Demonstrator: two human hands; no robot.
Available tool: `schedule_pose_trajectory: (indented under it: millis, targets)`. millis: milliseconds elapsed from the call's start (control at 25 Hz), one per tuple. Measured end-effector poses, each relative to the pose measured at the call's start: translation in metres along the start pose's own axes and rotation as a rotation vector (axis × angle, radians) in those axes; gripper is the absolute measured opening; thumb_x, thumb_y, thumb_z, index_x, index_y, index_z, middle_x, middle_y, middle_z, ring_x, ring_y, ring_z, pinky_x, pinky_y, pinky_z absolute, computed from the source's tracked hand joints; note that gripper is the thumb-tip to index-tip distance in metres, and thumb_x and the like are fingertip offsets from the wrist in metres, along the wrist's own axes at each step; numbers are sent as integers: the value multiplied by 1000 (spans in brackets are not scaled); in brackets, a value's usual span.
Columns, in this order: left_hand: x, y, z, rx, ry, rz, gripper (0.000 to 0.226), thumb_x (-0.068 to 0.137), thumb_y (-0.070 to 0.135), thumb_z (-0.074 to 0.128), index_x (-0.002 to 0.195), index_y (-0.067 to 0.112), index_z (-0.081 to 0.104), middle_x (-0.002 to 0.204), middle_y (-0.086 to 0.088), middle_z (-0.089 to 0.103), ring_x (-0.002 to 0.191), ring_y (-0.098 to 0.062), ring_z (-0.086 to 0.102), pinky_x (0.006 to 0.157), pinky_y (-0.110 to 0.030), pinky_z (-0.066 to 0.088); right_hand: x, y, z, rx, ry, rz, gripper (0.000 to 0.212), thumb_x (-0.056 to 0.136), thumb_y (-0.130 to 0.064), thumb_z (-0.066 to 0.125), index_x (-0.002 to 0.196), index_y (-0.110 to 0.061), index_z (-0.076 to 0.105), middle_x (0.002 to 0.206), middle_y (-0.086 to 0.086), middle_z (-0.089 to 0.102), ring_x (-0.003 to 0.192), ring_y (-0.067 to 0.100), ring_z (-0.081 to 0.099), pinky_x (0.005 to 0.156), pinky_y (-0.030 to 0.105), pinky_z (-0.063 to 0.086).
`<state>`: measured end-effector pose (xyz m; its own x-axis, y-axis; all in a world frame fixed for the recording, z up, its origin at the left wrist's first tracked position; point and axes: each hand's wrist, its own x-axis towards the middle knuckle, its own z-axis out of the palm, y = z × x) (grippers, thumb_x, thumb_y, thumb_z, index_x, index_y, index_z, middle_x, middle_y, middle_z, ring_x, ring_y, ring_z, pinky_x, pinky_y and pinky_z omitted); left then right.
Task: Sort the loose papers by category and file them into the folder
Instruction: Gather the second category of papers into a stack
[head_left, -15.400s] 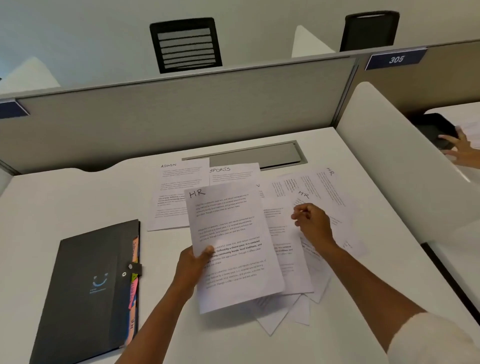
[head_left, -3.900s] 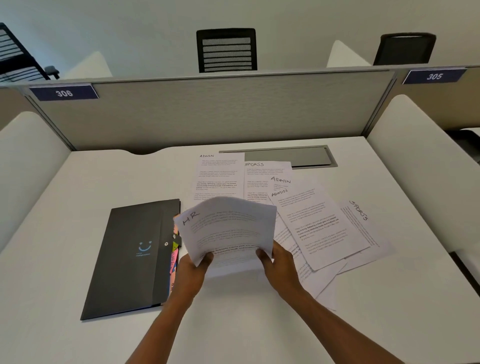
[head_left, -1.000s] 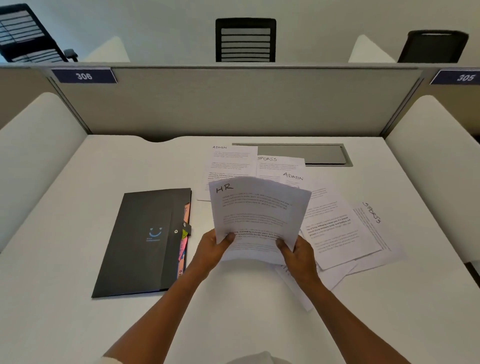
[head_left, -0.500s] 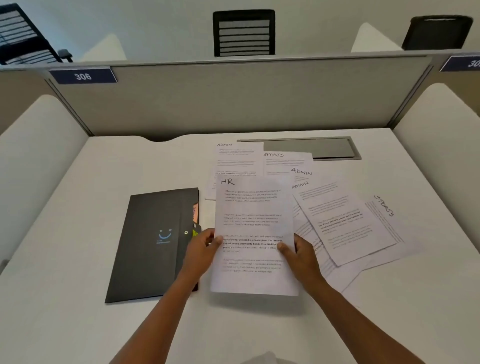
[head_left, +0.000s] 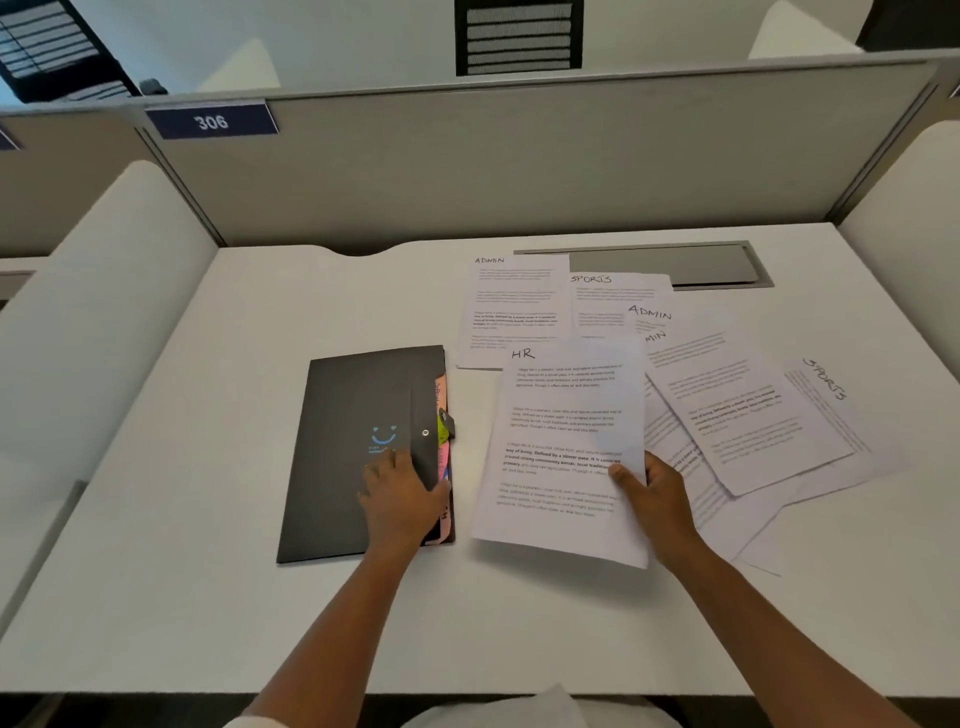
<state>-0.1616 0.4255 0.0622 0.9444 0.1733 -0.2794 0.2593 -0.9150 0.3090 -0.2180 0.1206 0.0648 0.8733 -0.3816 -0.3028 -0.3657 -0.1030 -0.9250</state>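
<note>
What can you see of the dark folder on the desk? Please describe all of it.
The dark folder lies flat and closed on the white desk, left of the HR sheets. It looks like matt dark grey plastic, with a small blue smiling logo, a flap along its right side and a round snap. Coloured index tabs, pink and green, stick out at its right edge. The left hand rests on its lower right part.

The folder looks like matt black plastic or card, with bright coloured paper tabs at its edge. The HR sheets are thin white printed paper. The desk is smooth, matt white; its cable hatch looks like brushed grey metal. The partition seems cloth-covered.
</note>
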Motion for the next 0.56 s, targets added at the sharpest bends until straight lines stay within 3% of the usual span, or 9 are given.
schedule_pose_trajectory:
  millis: [120, 200, 360, 560]
  targets:
    - [1, 12, 3, 109, -108, -30, 79, 85, 50, 60, 146, 14, 24, 156, -16, 23, 141, -50, 19, 108, -66, 29, -9, 2, -3, -14, 23, 21, 16, 94, -20, 62, 109, -20, 66, 98, -3, 72, 84, 17, 70, 71, 35, 58]
    - [6, 11, 4, 122, -142, -9, 74, 87, 43, 58, 145, 14, 24, 156, -17, 22, 140, -52, 19, 107, -67, 30, -15, 5, -4, -5, 37, 27, 14, 94, -20, 62, 107, -23, 66, 97, -4, 72, 83, 18, 70, 69, 35, 58]
    - [12, 11, 3, 83, -120, 56, 59, 85, 34, 53, 136, 13, 33, 136, -22, 45, 122, -50, 45, 97, -59, 46, -24, 7, -6, 16, 58, 41, 16, 94, -21, 61, 110, -21, 65, 98, -4, 72, 83, 18, 71, 68, 34, 57]
    - [3, 23, -9, 264, -58, 186, 67, 96, 17, 48, 152, 22, 11, 135, -26, 50, 100, -34, 67, 80, -40, 58, -25, 6, -6, 5, 57, 33, 17, 94, -22, 61, 111, -21, 64, 101, -3, 72, 85, 19, 70, 72, 38, 59]
